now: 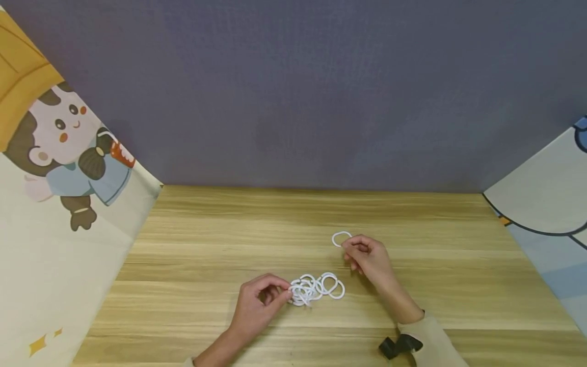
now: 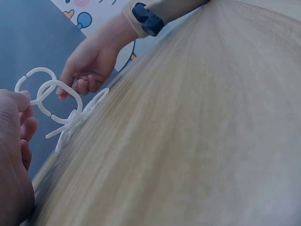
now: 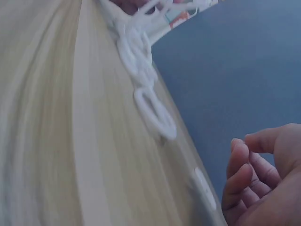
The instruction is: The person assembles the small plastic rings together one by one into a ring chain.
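Observation:
My left hand (image 1: 262,300) pinches a white plastic curtain ring (image 2: 41,69) between thumb and forefinger, at the left side of a bunch of linked rings (image 1: 306,289). Each ring that shows clearly has a small gap in its loop. In the left wrist view the pinched ring is lifted, with another ring hanging through it. My right hand (image 1: 369,257) hovers over the table by a single loose ring (image 1: 336,236). Seen from the right wrist, its fingers (image 3: 239,155) are loosely bent with nothing visible between them, and the loose ring (image 3: 205,188) lies apart on the wood.
The wooden tabletop (image 1: 206,244) runs back to a dark grey-blue panel (image 1: 293,102). Printed cartoon walls stand at the left (image 1: 46,255) and right (image 1: 541,188). A black strap (image 1: 396,346) is at the right sleeve.

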Action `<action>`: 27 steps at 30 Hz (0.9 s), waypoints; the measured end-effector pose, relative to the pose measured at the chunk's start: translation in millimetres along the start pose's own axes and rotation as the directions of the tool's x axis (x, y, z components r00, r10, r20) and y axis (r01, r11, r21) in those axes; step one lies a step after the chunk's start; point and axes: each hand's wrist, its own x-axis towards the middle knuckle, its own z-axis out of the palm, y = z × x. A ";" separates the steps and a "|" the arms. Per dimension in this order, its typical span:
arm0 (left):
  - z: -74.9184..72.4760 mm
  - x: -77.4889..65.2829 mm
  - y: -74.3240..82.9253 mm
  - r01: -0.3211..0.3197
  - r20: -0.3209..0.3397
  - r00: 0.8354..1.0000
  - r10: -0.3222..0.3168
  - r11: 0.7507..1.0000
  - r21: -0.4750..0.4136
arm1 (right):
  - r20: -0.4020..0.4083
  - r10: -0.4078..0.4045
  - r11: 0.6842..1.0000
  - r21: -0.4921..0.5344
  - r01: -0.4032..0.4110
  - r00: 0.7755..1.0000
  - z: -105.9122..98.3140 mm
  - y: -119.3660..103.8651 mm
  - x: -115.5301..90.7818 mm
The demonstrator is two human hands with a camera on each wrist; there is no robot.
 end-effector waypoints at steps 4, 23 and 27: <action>0.0 0.2 0.0 -0.003 -0.003 1.000 0.003 1.000 -0.003 | -0.061 -0.021 1.000 -0.010 0.021 0.998 -5.8 9.4 6.9; -0.7 0.6 -1.4 0.002 0.009 1.000 -0.002 1.000 0.005 | -0.022 -0.341 0.896 -0.311 0.317 0.940 -25.2 30.9 32.6; -0.7 0.4 -1.9 0.004 0.009 1.000 -0.004 1.000 0.004 | 0.073 -0.365 0.822 -0.444 0.358 0.928 -26.8 29.6 36.5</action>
